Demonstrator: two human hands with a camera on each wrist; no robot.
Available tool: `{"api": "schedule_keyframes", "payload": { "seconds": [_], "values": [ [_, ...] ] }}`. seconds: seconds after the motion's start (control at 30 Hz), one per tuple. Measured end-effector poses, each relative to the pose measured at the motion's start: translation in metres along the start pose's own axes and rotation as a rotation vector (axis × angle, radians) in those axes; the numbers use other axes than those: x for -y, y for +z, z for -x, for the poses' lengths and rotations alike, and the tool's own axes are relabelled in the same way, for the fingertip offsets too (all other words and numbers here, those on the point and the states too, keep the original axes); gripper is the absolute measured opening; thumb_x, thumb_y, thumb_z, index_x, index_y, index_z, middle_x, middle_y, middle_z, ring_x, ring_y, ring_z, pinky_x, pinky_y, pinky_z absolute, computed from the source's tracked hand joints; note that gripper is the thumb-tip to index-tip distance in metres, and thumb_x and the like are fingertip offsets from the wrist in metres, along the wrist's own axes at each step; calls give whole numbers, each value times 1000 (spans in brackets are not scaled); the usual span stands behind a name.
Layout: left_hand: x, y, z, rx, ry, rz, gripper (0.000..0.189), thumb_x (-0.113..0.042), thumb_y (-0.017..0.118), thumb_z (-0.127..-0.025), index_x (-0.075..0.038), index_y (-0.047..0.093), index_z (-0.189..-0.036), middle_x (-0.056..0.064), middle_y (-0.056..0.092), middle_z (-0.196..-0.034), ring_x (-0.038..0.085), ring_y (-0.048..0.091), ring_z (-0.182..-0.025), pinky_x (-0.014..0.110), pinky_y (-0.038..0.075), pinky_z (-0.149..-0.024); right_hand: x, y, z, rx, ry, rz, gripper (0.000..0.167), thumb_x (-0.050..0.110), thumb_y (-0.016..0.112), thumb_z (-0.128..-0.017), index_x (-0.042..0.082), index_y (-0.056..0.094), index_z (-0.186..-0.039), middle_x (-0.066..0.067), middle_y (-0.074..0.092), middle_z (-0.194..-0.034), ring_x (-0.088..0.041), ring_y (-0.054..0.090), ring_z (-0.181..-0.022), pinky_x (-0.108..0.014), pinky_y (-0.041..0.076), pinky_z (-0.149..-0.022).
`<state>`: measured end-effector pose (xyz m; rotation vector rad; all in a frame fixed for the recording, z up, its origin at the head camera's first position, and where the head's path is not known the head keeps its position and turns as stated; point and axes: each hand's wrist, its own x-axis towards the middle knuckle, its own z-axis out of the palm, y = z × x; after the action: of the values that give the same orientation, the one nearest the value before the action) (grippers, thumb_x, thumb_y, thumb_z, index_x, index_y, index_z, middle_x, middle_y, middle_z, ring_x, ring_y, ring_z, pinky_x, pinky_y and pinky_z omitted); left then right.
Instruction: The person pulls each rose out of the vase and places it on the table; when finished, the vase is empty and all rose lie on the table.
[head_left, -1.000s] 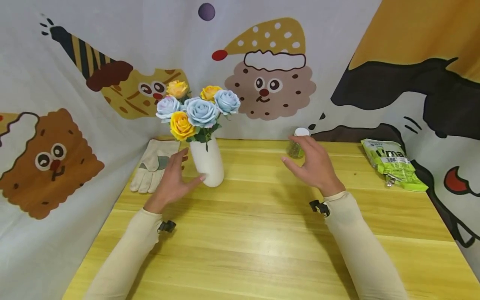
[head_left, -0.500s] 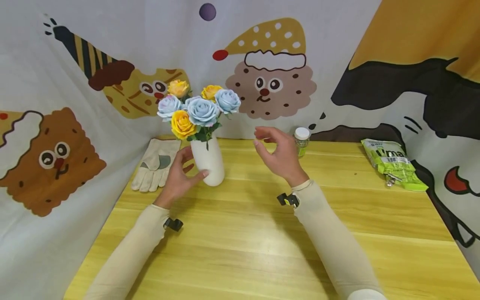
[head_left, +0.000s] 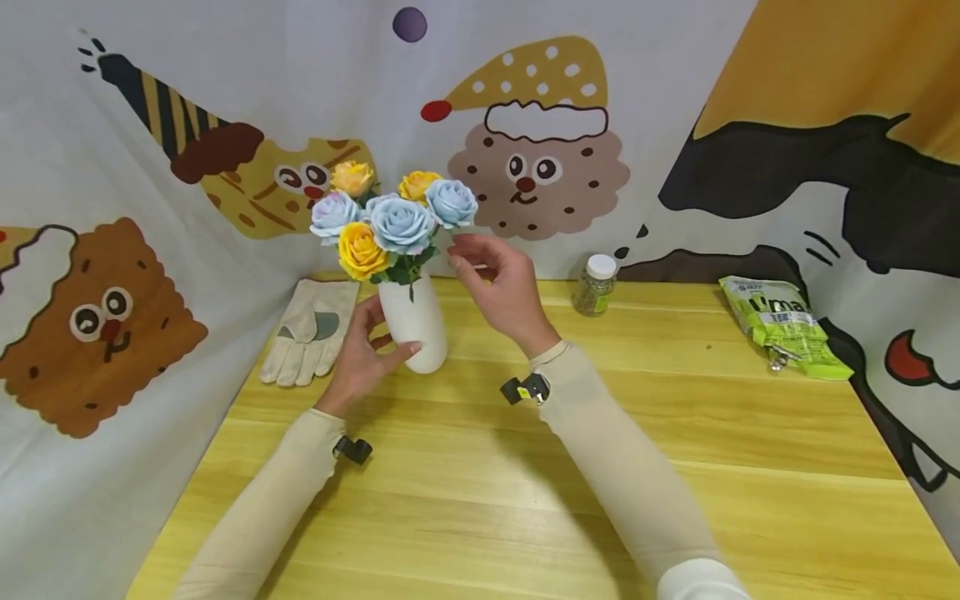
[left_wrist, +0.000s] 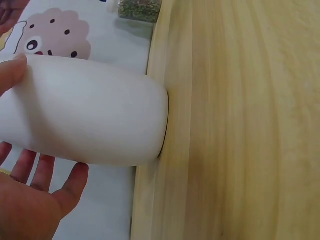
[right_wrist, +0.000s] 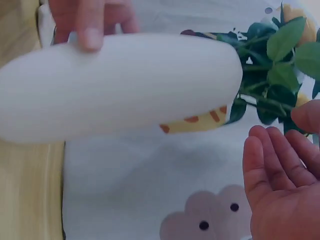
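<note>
A white vase (head_left: 414, 325) stands upright on the wooden table, holding blue and yellow roses (head_left: 401, 223) with green leaves (right_wrist: 287, 50). My left hand (head_left: 362, 354) grips the vase from its left side, its thumb (left_wrist: 11, 74) on one face and fingers on the other. Close to the right of the blooms, my right hand (head_left: 504, 287) is raised, fingers bent and thumb apart. In the right wrist view the thumb (right_wrist: 307, 117) of that hand is beside the green stems (right_wrist: 267, 102), with no stem visibly held.
Work gloves (head_left: 307, 333) lie at the back left. A white-capped jar (head_left: 596, 287) of dried green bits stands at the back edge, and a green snack bag (head_left: 783, 325) lies at the right. A printed cloth (head_left: 675, 67) hangs behind the table (head_left: 480, 500).
My right hand has swept left from in front of the jar to the roses, uncovering the jar. My left hand has closed in on the vase, which stays in place.
</note>
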<state>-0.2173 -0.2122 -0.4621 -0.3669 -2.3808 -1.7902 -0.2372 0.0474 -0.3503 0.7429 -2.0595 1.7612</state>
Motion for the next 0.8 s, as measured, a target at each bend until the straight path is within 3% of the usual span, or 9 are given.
{"api": "schedule_keyframes", "payload": {
  "seconds": [0.47,0.8],
  "values": [
    [-2,3,0,-7,-4,13,88,-18,90,-86,-16,37,-157,12,50,-150,30,51,-137,60,47,-112,4,27,-12,18,150,-90,25,6,67,-101,0,72,-125,-17,74,-119,-28,74,-101,-32,63,-85],
    [-5,7,-2,-18,-45,47,93,-21,92,-84,-17,34,-157,9,48,-153,28,49,-140,61,46,-112,4,31,-13,11,175,-126,23,3,69,-100,-3,71,-121,-19,73,-117,-30,71,-107,-33,64,-86]
  ]
}}
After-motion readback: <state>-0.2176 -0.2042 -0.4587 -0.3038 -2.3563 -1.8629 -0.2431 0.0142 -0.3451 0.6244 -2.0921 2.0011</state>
